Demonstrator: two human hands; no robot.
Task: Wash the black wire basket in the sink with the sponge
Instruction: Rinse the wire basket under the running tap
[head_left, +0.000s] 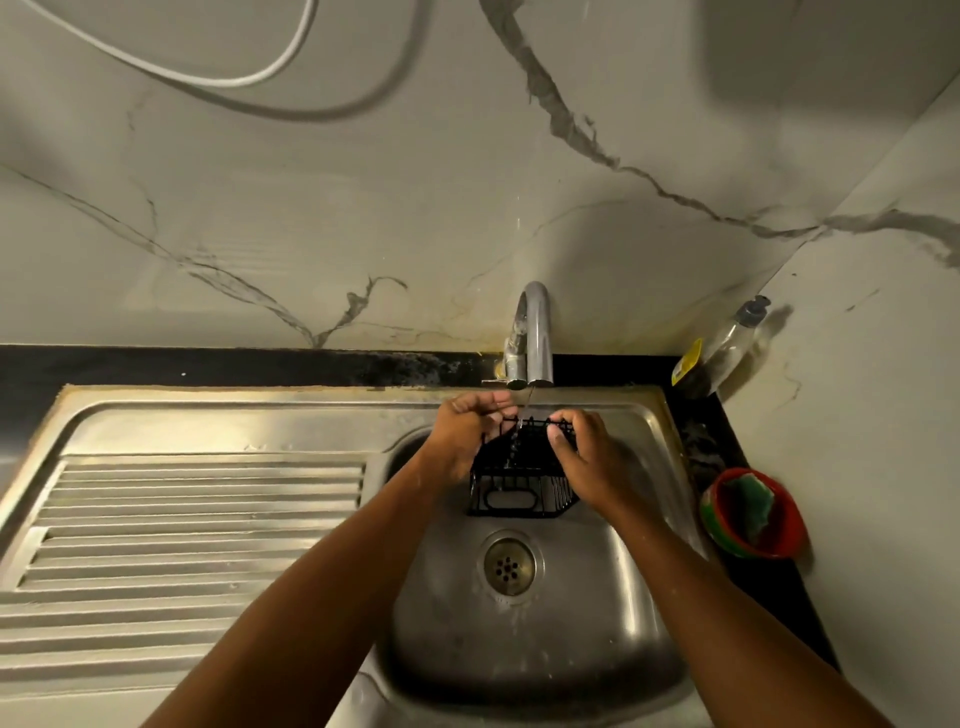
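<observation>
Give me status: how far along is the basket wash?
Done: tap running, black wire basket over the sink under the stream. In hand: left hand and right hand both grip the basket's top edge, rinsing. The sponge lies in the red bowl beside the sink, in neither hand. Left: can't tell whether scrubbing has happened; no suds visible, so a sponge pass may remain.

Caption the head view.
The left hand and right hand hold the black wire basket under the running tap; sponge sits in the red bowl.

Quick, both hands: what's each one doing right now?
Left hand: closed on the black wire basket, at its left rim.
Right hand: closed on the same basket, at its right side.
</observation>
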